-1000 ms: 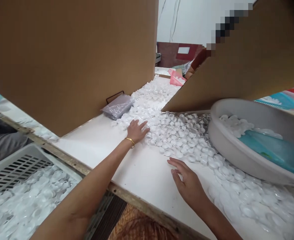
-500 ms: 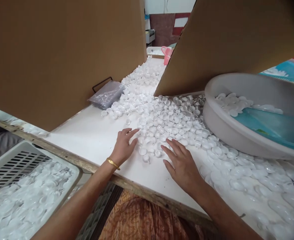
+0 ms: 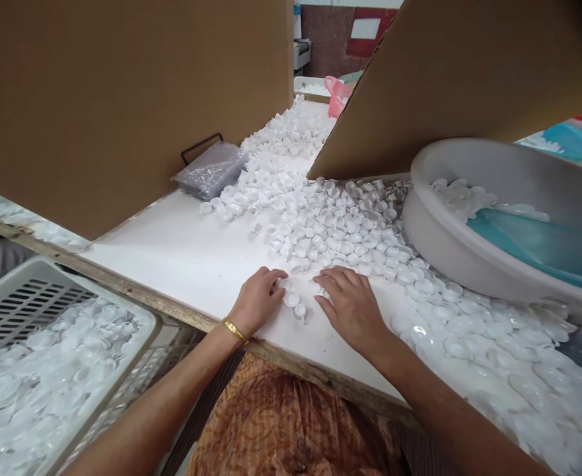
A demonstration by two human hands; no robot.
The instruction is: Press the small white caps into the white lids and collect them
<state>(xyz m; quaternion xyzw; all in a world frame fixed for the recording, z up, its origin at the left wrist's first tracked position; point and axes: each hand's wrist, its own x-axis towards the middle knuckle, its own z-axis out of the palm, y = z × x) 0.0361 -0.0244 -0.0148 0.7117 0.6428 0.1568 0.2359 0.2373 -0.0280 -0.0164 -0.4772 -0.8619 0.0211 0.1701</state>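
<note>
Small round white plastic caps point(image 3: 340, 231), some with a little tab, lie heaped on the white table. My left hand point(image 3: 255, 301), with a gold bracelet on its wrist, has its thumb and fingers curled around one cap point(image 3: 283, 283) at the near edge of the heap. Opposite it, my right hand point(image 3: 353, 307) rests low over the table, its bent fingers and thumb closed about another cap, mostly hidden. Between the two hands lie a couple of loose caps point(image 3: 299, 311).
A cardboard sheet point(image 3: 137, 99) stands at left, another point(image 3: 444, 79) leans at right. Beside it sits a large grey basin point(image 3: 449, 251). Flat clear plastic pieces point(image 3: 469, 344) spread at right. A filled basket point(image 3: 137, 344) stands below the left edge. A plastic-wrapped pack point(image 3: 211, 172) lies behind.
Both hands have drawn closer together, and their fingers have curled in from a spread pose around caps at the heap's near edge. The view has tilted slightly downward.
</note>
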